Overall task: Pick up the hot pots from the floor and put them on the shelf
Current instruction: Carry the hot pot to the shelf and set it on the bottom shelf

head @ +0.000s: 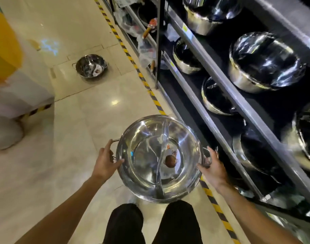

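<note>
A large shiny steel hot pot [150,138] with a curved divider and a label inside is held level above the floor, in front of my legs. My left hand [105,160] grips its left handle and my right hand [213,167] grips its right handle. A second, smaller steel hot pot [90,66] stands on the tiled floor farther ahead on the left. The dark shelf unit [219,81] runs along the right side, just beside the held pot.
Several steel pots [263,62] fill the shelf levels, some in clear wrap. Yellow-black hazard tape [155,100] marks the floor along the shelf base. A yellow and white block [11,80] stands at the left. Wrapped goods [127,20] crowd the far shelf end.
</note>
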Demonstrator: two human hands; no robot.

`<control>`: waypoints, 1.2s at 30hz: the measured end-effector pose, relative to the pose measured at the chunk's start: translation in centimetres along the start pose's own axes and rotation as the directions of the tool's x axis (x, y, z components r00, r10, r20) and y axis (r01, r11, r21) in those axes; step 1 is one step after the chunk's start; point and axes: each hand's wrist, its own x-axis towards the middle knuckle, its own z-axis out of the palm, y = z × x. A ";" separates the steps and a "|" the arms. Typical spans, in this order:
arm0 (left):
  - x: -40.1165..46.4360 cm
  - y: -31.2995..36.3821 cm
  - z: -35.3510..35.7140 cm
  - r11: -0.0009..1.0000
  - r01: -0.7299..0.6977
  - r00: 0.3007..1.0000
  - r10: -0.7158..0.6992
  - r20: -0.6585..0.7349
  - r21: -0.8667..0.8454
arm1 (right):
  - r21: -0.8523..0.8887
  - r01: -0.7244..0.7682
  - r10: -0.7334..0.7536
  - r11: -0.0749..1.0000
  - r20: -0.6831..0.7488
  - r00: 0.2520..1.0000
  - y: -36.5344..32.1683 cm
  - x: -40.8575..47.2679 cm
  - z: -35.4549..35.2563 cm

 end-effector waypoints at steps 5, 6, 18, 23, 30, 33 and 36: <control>4.9 -1.6 7.4 0.994 0.073 0.993 -0.080 -0.086 -0.084 | -0.037 0.031 -0.031 0.999 -0.006 0.999 4.5 9.6 2.0; 6.3 -2.6 9.4 0.992 0.084 0.991 -0.093 -0.093 -0.097 | -0.053 0.017 -0.017 0.998 -0.005 1.000 6.0 11.5 2.9; 21.6 -18.5 32.9 0.982 0.091 0.991 -0.106 -0.078 -0.168 | 0.004 -0.120 0.119 0.993 -0.152 0.981 24.8 28.4 18.2; 31.0 -19.0 38.3 0.985 -0.045 0.988 0.020 -0.151 -0.164 | 0.022 -0.081 0.084 0.996 -0.234 0.969 28.1 36.5 20.9; 44.4 -15.1 44.8 0.924 -0.350 0.908 0.294 -0.300 -0.155 | 0.045 0.073 -0.037 0.996 -0.544 0.838 30.6 49.1 20.2; 48.6 -13.3 46.2 0.887 -0.443 0.861 0.382 -0.335 -0.130 | 0.016 0.129 -0.087 0.992 -0.651 0.754 30.9 53.4 19.1; 51.8 -12.2 46.8 0.847 -0.529 0.813 0.491 -0.314 -0.046 | 0.009 0.085 -0.065 0.996 -0.567 0.821 31.6 56.2 17.4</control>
